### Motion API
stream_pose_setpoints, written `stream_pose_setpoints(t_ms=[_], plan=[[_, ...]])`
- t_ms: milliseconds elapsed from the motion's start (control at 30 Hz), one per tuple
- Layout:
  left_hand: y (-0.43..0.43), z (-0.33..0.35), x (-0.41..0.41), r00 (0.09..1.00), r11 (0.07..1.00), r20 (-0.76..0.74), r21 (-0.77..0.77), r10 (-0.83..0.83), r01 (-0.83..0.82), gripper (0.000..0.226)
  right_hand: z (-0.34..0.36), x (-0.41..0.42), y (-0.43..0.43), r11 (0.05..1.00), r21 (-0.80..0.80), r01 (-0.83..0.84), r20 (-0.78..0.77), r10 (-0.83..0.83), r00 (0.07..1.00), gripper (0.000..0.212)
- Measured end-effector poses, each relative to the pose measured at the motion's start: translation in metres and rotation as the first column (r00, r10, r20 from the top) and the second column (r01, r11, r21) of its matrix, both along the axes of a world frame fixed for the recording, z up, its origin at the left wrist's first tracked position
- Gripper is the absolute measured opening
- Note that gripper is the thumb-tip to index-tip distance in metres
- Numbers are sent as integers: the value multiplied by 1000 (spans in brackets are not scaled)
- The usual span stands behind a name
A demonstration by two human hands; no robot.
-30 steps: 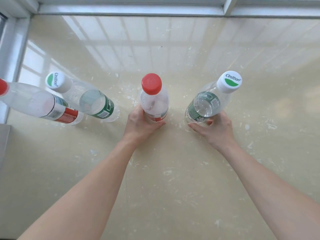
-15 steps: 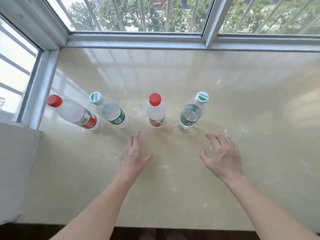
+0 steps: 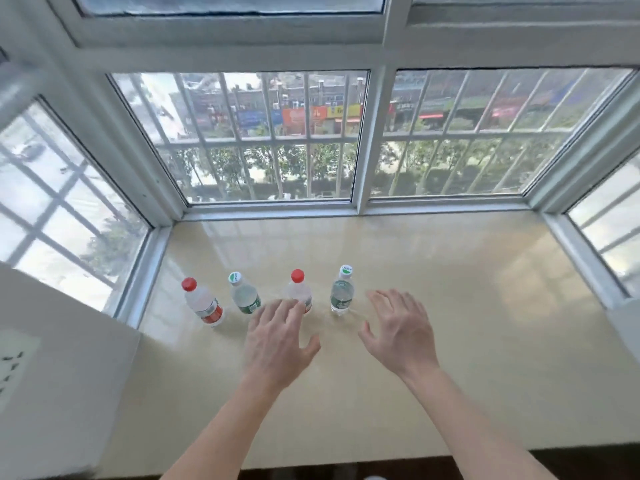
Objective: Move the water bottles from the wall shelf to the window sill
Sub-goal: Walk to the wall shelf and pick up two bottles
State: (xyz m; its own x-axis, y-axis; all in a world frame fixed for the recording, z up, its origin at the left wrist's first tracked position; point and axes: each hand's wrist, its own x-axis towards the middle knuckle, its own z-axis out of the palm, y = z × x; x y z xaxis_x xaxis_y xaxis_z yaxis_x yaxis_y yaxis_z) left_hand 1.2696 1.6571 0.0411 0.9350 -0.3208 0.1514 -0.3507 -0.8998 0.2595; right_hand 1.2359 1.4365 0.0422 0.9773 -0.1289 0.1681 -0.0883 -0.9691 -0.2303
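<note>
The window sill (image 3: 450, 306) fills the centre and lower half of the frame below the window (image 3: 277, 140), a broad flat surface suited to standing bottles upright. Four water bottles stand on it in a row at centre left, none touching: red-capped bottle (image 3: 202, 303), green-labelled bottle (image 3: 245, 297), second red-capped bottle (image 3: 299, 291), second green-labelled bottle (image 3: 342, 294). The left hand (image 3: 277, 344) and right hand (image 3: 401, 330) hover in front of the row, fingers spread and holding nothing, which suggests both bottles nearest them stand released.
</note>
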Motion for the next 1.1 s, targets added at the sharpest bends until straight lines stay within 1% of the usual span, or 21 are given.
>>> stream_pose_setpoints(t_ms=[100,267,433,567,667,767,933,1100], plan=[[-6,34,-3,999,1000,50,24,-10,9,57,36,0,-5,1000,-12,5,54,-5,999,49],[-21,71,-2,993,999,110,0,-51,51,60,78,-3,-22,997,5,75,171,-75,982,52],[-46,94,1,969,982,163,-13,-186,191,58,94,-27,-29,984,-9,178,222,-172,960,52],[-66,101,-2,929,940,161,-12,-334,340,60,100,-60,-35,949,-17,314,194,-305,932,53],[-83,106,-6,852,870,188,26,-489,493,60,103,-96,-41,898,-43,438,166,-426,889,52],[-102,109,-16,767,786,198,31,-611,618,60,105,-141,-42,820,-74,567,141,-554,820,52],[-135,101,-60,608,617,167,0,-776,787,61,102,-230,-27,654,-125,746,105,-739,665,51],[-165,95,-121,426,430,122,12,-897,903,64,95,-315,-8,495,-131,859,104,-855,508,50]])
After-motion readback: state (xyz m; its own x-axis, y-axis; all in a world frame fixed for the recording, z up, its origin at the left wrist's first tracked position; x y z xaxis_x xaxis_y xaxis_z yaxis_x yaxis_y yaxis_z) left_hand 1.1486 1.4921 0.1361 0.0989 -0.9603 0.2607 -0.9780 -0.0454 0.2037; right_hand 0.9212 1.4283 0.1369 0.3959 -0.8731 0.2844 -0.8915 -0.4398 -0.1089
